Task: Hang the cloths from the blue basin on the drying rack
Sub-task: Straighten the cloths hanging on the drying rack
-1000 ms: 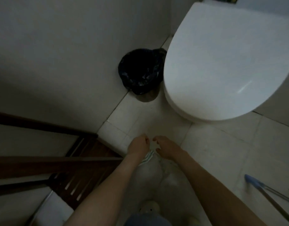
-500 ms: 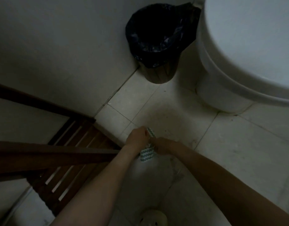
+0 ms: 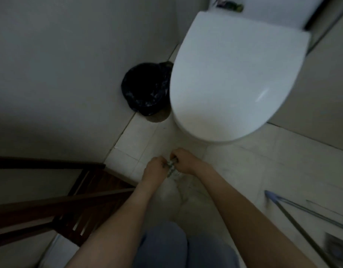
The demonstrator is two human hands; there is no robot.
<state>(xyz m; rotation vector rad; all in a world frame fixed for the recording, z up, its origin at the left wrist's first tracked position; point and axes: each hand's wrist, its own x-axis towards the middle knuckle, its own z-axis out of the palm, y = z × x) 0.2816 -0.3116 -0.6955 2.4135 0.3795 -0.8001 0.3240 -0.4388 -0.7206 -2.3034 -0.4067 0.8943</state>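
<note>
head tilted up, hands (image 3: pixel 154 169) (image 3: pixel 186 161) still gripping cloth (image 3: pixel 171 167)

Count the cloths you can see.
1. One cloth, gripped at its top edge by the left hand and the right hand, hangs down in front of the person. Others may lie out of frame.

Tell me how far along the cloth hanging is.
Done: the rack shows nothing hung on its visible rails. In hand: the left hand and right hand grip one cloth beside it. Left: draping it over a rail; the basin is out of view, so other cloths are unknown.
</note>
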